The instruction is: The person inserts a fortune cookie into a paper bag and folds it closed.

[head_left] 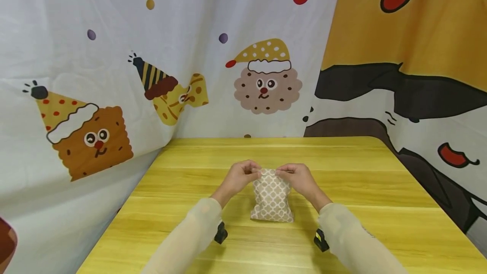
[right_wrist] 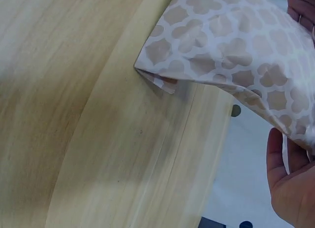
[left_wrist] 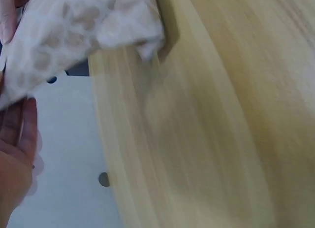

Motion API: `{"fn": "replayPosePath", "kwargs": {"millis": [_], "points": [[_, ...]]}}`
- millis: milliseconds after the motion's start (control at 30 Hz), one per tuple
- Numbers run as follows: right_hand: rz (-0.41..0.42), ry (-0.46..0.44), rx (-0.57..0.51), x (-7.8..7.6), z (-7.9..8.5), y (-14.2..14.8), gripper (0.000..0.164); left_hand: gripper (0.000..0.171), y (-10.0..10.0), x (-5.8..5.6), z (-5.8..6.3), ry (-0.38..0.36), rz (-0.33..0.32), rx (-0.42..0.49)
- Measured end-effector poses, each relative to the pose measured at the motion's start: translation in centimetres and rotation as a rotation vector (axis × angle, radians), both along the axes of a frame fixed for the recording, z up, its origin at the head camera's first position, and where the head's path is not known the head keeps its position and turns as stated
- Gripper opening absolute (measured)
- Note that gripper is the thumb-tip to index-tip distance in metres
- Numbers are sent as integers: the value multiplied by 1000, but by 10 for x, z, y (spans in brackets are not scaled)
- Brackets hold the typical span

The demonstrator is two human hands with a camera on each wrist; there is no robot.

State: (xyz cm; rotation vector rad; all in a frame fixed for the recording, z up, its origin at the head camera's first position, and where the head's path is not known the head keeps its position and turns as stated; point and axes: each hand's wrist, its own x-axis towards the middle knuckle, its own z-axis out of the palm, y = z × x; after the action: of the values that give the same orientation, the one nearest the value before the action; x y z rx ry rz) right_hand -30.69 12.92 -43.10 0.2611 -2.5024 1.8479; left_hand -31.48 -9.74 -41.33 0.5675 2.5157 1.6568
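Note:
A small beige bag [head_left: 272,198] with a white lattice pattern stands upright on the table, its bottom edge toward me. My left hand [head_left: 242,176] pinches its top left corner between thumb and fingers. At the top right corner my right hand [head_left: 300,179] pinches the bag the same way. The right wrist view shows the bag [right_wrist: 221,46] bulging, with a folded flap at a bottom corner and a thin white strip beside the right hand's fingers [right_wrist: 274,154]. In the left wrist view the bag [left_wrist: 83,31] is blurred, and the left hand [left_wrist: 17,149] lies along its edge.
The wooden table [head_left: 171,223] has a rounded far right corner. Behind it and at the left hangs a white cloth [head_left: 198,20] printed with cartoon biscuits; an orange, black and white print covers the right side. A dark device [head_left: 220,232] sits at each wrist.

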Motion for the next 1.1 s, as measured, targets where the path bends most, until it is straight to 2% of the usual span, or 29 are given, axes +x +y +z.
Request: {"fn": "replayPosePath", "kwargs": {"millis": [100,233,400,500,600,700,833,933,1000,1100], "points": [[15,11,1,1,-1,-2,15,27,5,0,3,32,-19,-73],[29,43,32,5,0,-3,15,18,15,2,8,143,-31,-223],[27,190,153,9,2,-6,12,13,23,6,10,364,-4,-435],[24,295,231,9,3,-9,11,15,26,8,10,533,14,-584],[12,338,274,10,3,-10,9,13,27,9,8,699,52,-703],[-1,332,293,9,1,-9,7,11,21,9,3,797,91,-756],[-11,292,309,8,-2,-5,7,9,4,8,-4,814,145,-739],[-12,267,311,9,-4,-2,7,10,-9,5,-8,771,188,-687],[-15,244,299,9,-4,0,7,10,-15,3,-9,680,201,-604],[-9,244,278,9,-3,2,6,17,-14,2,-7,473,146,-422]]}}
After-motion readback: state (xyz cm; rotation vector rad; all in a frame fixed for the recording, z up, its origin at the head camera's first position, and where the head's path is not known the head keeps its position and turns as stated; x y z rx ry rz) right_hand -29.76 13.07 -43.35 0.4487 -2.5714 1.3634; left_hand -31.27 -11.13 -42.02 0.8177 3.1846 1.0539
